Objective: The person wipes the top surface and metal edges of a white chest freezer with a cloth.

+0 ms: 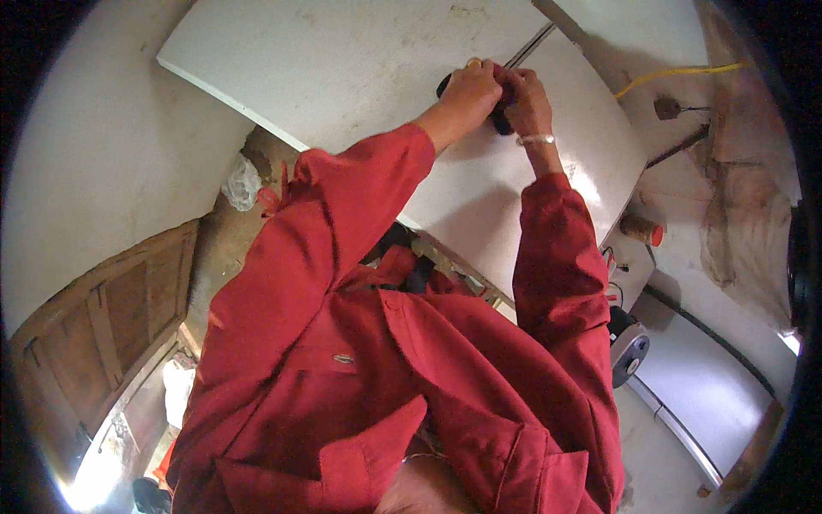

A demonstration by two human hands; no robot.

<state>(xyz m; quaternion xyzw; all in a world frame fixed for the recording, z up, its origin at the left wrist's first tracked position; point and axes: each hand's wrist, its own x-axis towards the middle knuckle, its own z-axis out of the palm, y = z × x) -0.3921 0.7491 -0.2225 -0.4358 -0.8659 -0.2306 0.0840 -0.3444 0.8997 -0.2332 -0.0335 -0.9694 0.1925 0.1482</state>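
Observation:
Both my hands meet over a pale table-like surface (359,58) made of two white panels, near a dark strip (530,45) running between them. My left hand (472,92), with a ring on one finger, grips a small dark object (505,123). My right hand (528,103), wearing a light bracelet at the wrist, pinches the same object from the other side. Its black ends show past my fingers, with a reddish part between them. My fingers hide most of it, so what it is cannot be told.
A yellow cable (681,75) runs along the far right wall. Beside the surface lies a red-ended cylinder (642,230), with a black and grey device (629,350) nearer me. A clear plastic bag (241,184) and brown wooden panelling (122,315) are on the left.

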